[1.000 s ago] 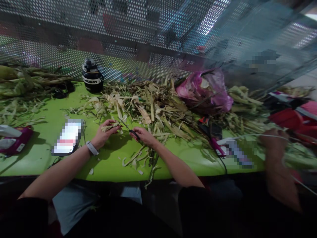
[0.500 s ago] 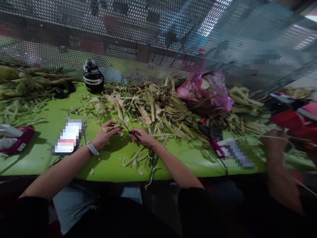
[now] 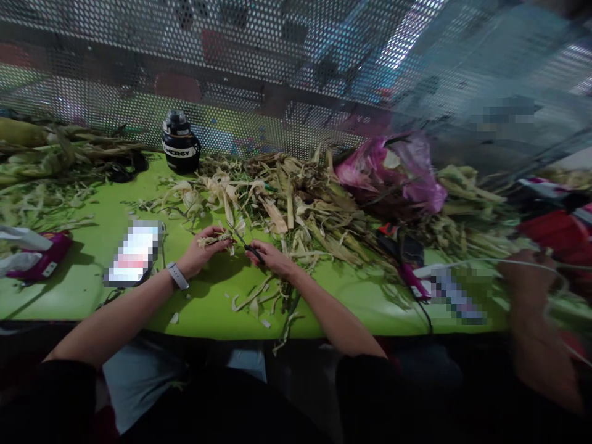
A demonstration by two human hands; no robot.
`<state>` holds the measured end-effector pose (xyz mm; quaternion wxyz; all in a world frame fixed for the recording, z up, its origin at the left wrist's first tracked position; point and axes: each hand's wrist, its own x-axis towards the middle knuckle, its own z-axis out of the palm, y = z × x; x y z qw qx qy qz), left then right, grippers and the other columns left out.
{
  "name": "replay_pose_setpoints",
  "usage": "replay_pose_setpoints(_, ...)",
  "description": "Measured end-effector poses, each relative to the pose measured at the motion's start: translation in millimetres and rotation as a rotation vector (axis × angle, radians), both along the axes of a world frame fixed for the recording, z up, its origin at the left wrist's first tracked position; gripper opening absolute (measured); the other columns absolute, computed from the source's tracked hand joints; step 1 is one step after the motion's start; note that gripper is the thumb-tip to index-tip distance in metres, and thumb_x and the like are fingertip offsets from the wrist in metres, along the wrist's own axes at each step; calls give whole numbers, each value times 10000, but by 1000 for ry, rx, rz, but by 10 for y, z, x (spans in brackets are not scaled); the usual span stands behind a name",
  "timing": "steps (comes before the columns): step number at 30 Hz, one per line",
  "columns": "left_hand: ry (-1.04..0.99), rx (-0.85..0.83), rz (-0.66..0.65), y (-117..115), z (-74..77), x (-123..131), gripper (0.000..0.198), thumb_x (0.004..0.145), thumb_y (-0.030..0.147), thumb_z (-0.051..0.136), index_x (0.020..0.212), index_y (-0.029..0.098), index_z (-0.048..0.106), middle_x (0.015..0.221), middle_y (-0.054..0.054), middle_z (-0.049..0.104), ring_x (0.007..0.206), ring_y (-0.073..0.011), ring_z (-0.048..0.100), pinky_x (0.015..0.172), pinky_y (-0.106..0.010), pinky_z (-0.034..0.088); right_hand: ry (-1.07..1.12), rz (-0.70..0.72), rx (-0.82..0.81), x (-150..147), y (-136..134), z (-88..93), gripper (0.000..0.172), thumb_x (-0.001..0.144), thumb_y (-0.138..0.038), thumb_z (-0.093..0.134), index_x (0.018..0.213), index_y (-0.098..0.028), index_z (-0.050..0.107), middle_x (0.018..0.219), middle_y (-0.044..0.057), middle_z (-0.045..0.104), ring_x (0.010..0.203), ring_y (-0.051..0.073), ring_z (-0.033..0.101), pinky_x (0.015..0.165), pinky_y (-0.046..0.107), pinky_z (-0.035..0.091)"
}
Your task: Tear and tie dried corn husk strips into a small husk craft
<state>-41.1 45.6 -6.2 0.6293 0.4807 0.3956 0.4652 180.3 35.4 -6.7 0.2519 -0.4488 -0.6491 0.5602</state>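
A small bundle of dry husk [image 3: 214, 240] is held on the near side of the husk heap [image 3: 291, 206], pinched in the fingers of the left hand [image 3: 202, 253]. The right hand [image 3: 272, 258], also before the heap, has its fingers closed around black-handled scissors [image 3: 254, 251], blades angled toward the bundle. Right of the heap, a pink plastic bag [image 3: 428, 182] shows pale, leafy matter near its top. Left of the heap stands a black jug [image 3: 181, 161], contents hidden.
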Motion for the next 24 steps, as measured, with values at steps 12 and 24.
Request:
replay_pose_setpoints(12, -119, -96, 39, 29, -25, -3, 404, 611, 261, 845, 906, 166, 584, 871, -23, 725, 812, -151, 690, 699, -246, 505, 52, -130, 2, -42, 29, -139, 428, 673, -548, 728, 723, -187, 504, 570, -60, 496, 514, 87, 451, 496, 222, 361)
replay_pose_setpoints(24, -178, -167, 110, 113, -80, -56, 207, 629, 178, 722, 830, 142, 692, 705, -15, 687, 643, -126, 603, 629, -246, 473, 98, -114, -47, 32, 32, 33, 476, 659, -603, 711, 709, -176, 509, 517, -52, 533, 404, 48, 364, 380, 197, 241)
